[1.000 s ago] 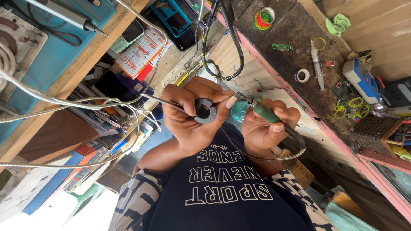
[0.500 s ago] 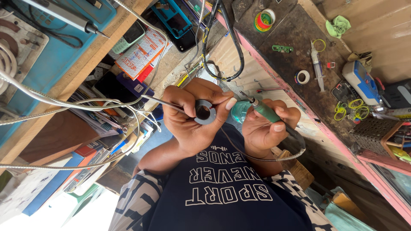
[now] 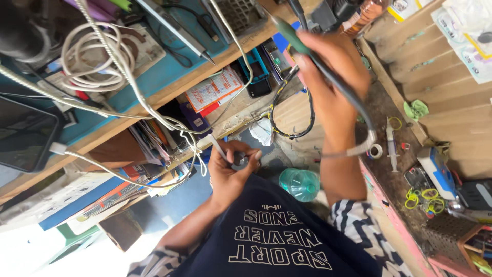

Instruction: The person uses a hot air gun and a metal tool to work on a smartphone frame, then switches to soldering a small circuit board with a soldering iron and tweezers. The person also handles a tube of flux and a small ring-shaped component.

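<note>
My left hand [image 3: 230, 174] is closed on a small dark ring-shaped part [image 3: 240, 161] in front of my dark shirt. A thin white wire [image 3: 217, 145] leads up from the part. My right hand [image 3: 333, 77] is raised high and far from the left hand. It grips a green-handled soldering iron [image 3: 294, 41] whose tip points up and to the left. The iron's dark cord [image 3: 353, 102] runs down past my right wrist.
A wooden shelf [image 3: 169, 92] on the left carries a coil of white cable [image 3: 89, 56], books, papers and a dark screen [image 3: 25, 133]. A green plastic bottle [image 3: 300, 183] lies below. The bench at right holds a syringe [image 3: 392, 149], a tape roll [image 3: 375, 150] and yellow rubber bands [image 3: 423, 197].
My right hand has lifted the soldering iron up and away from the ring part, where its tip was before. My left hand keeps the part. The view has shifted.
</note>
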